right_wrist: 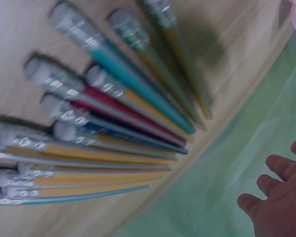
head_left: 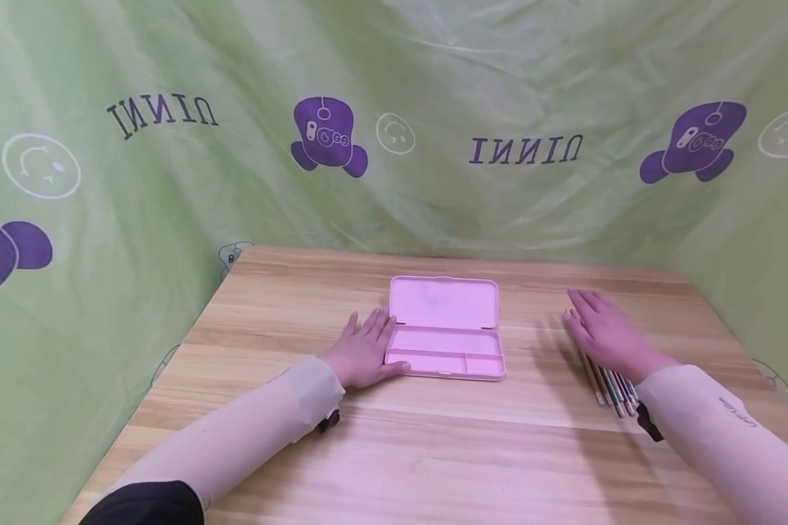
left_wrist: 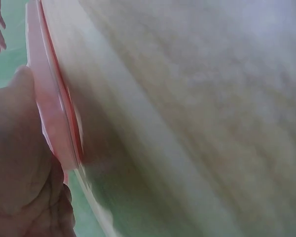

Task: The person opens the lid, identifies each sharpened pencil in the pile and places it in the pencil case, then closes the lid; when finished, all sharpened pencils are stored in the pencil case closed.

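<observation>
Pale green cloth (head_left: 427,211), printed with purple cartoon figures, smiley faces and mirrored lettering, hangs in soft folds behind and to both sides of a wood-grain table (head_left: 433,452). The tabletop's far edge runs close along the fabric; its side edges slant outward toward the viewer. A pink pencil case (head_left: 443,340) lies open near the middle of the table, well in from the sides, its lid on the far side of the base. To its right, past a wide stretch of wood, a bundle of pencils (head_left: 605,383) lies nearer the right edge, while more tabletop spreads in front of both.

The case is smooth, glossy and rectangular with rounded corners; its base has one long rear compartment and a front row divided into a long left section and a short right one. The slim pencils, in yellow, teal, dark red and dark blue, end in shiny metal bands and pale erasers facing the person.

The left hand (head_left: 365,354), fingers straight and spread, rests against the case's left side, its thumb along the front edge. The right hand (head_left: 609,337) hangs above the pencils, its fingers extended and grasping nothing. Pale sleeves (head_left: 256,423) cover both forearms.
</observation>
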Demonstrator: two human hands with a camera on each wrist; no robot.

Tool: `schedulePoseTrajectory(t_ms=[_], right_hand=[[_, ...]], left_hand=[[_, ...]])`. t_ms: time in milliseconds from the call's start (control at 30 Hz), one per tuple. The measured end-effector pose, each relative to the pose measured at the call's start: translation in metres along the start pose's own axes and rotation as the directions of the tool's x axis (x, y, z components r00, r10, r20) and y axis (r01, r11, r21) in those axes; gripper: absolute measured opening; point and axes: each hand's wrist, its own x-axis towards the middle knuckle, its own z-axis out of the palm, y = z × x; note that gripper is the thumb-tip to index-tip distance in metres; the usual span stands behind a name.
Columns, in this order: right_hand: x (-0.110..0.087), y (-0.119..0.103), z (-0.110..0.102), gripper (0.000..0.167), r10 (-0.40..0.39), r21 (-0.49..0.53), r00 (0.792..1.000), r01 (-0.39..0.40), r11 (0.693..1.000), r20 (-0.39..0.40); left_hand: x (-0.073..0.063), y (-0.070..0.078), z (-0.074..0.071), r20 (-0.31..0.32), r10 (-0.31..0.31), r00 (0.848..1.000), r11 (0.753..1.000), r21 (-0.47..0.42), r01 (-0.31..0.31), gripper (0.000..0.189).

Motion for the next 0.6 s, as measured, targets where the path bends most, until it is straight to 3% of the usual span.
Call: schedulePoseTrajectory(t_ms=[233,367,600], right_hand=[[-0.005,0.017,-0.002,0.062,0.036,0.000,0.999,-0.036,0.999,0.038],[-0.003,0.021,-0.004,0.063,0.088,0.087,0.994,-0.093,0.992,0.057],[-0.008,0.042,-0.011,0.062,0.242,0.244,0.962,-0.267,0.932,0.130]], left_hand=[[-0.001,0.002,0.001,0.017,-0.012,1.000,0.999,-0.042,0.012,0.103],[-0.002,-0.001,0.002,0.022,-0.023,1.000,0.997,-0.067,0.024,0.102],[-0.006,-0.004,-0.003,0.014,-0.020,1.000,0.998,-0.059,0.020,0.100]])
